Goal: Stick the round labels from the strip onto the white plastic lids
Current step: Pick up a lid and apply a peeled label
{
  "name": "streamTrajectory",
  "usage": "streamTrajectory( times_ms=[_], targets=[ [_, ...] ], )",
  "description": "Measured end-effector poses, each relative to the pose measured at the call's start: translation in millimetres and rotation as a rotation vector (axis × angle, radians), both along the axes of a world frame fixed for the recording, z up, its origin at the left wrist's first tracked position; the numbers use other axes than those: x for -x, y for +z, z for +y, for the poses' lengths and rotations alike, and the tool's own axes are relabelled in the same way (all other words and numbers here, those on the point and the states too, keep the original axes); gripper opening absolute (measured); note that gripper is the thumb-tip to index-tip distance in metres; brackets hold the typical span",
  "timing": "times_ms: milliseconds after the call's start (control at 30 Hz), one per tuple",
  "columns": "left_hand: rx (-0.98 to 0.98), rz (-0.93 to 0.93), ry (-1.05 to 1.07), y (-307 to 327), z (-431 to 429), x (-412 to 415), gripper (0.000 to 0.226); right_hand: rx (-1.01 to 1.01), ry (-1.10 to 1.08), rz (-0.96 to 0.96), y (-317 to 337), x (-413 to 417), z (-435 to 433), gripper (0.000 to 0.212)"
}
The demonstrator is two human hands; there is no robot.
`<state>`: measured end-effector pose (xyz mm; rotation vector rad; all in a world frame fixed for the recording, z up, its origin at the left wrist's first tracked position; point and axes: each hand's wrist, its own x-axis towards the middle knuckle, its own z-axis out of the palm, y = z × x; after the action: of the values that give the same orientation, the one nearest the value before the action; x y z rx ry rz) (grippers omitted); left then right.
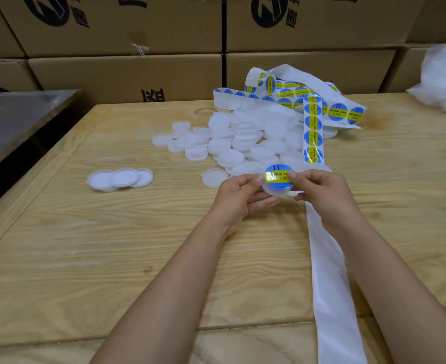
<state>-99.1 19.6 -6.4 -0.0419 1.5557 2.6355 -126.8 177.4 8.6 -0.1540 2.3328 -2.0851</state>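
Standing at the far left, a dull grey sheet-metal surface (pixel 19 119) adjoins the pale wooden table (pixel 111 245). On the table, three loose white round plastic lids (pixel 120 178) lie overlapping in a short row, well apart from the big heap of white lids (pixel 245 137) farther back and to the right. Near the middle, the left hand (pixel 242 195) holds one white plastic lid (pixel 274 191), fingers curled beneath it and the thumb tip at its left edge. A round blue-and-yellow label (pixel 278 176) covers the lid's top. The right hand (pixel 321 193) pinches the lid's right side, thumb on the label, fingers curled under. Just behind the hands, the white backing strip of blue-and-yellow labels (pixel 313 139) runs over the heap into a loose tangle; its bare stretch passes under the right forearm toward the viewer. A clear plastic bag (pixel 442 74) sits at the far right, with brown cardboard boxes (pixel 127 74) stacked behind.
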Motion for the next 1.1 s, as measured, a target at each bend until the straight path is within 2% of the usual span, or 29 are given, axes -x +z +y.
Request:
streamTrajectory(
  times_ms=[567,833,1100],
  targets=[
    [0.010,-0.041,0.015,-1,2,3,0.015,-0.039,-0.031,0.006,2,-5,-3,0.011],
    [0.150,-0.022,0.140,-6,7,4,0.015,-0.115,-0.050,0.039,0,-5,-4,0.015],
    [0.250,0.037,0.234,-7,11,2,0.005,-0.202,-0.111,0.116,-2,-8,-10,0.021]
  ],
)
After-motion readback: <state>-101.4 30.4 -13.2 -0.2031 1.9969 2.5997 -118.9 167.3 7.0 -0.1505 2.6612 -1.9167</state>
